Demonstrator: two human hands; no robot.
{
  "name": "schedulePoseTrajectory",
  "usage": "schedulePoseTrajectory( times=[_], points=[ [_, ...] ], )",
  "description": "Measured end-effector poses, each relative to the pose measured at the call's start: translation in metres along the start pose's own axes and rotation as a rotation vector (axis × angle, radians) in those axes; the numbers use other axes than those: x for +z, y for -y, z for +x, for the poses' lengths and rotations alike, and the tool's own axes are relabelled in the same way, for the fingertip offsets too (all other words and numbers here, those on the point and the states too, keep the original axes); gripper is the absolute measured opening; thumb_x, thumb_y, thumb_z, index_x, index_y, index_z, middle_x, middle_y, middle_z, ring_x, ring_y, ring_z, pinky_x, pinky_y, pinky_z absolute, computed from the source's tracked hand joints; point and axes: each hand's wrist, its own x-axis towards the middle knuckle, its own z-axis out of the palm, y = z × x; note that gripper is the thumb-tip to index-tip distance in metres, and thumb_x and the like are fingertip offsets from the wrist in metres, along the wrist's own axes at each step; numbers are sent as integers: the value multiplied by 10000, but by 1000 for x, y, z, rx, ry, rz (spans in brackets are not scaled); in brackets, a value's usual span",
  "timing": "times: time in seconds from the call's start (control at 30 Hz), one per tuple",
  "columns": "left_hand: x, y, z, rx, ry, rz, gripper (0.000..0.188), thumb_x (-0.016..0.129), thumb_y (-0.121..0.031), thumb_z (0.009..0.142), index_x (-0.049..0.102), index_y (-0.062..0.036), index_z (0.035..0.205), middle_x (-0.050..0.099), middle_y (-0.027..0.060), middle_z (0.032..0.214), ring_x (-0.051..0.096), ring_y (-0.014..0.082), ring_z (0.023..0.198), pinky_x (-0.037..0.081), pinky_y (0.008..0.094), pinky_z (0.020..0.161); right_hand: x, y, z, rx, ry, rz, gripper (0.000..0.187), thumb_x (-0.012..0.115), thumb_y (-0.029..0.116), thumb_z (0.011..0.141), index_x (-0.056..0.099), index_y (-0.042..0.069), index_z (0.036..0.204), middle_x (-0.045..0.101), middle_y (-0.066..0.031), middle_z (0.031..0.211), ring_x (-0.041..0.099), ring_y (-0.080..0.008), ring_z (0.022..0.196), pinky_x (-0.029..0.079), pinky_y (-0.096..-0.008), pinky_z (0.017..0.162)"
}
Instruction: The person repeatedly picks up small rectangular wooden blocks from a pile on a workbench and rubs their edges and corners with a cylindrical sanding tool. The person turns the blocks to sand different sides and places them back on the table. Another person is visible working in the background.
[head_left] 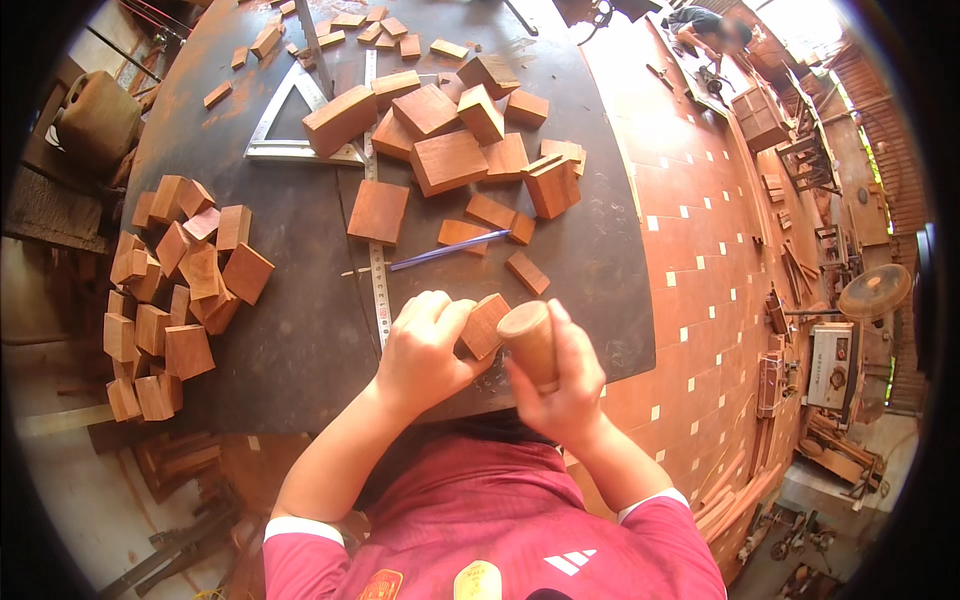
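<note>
Close to the table's near edge, my left hand [428, 345] is closed round a small reddish-brown wood block [485, 327]. Just to its right, my right hand [568, 372] grips a thick, rounded wooden piece [530, 342], its flat circular end tilted up; whether this is a handle or a mallet head is hidden by my fingers. The two pieces are side by side, almost touching. Beyond my hands lie a blue pen [450, 250], a small loose block [526, 272] and a measuring strip [380, 300] running away along the dark tabletop [300, 340].
Larger wood blocks [447, 163] are heaped at the table's middle, partly over a metal triangle square [262, 148]. Another pile of blocks [188, 350] covers the left side. Small offcuts [410, 46] are scattered at the far end. A person [695, 30] bends over work at the far right.
</note>
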Motion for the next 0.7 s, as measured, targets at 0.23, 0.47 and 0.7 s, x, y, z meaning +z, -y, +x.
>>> schedulePoseTrajectory(
  times=[0.23,0.47,0.7],
  points=[
    [0,-3,1,-16,10,-4,462,952,-166,647,717,-33,1022,660,141,898,665,351,835,558,433,747,-2,-4,0,-6,-22,-71,773,899,30,785,559,-88,1470,693,-289,1213,713,-446,1080,588,-478,954],
    [1,-2,3,-42,35,-22,471,968,-213,658,695,-52,1006,673,133,929,669,355,872,560,451,784,-10,-15,-4,-44,-28,-98,763,889,28,775,580,-50,1468,681,-261,1257,692,-423,1085,586,-467,942],
    [-13,-8,7,40,136,-36,813,961,-245,684,615,-47,1391,653,171,1354,636,389,1229,504,489,1062,-11,-24,-8,71,46,-188,795,907,84,749,593,-38,1469,684,-202,1246,653,-397,1089,522,-472,1004]
  ],
)
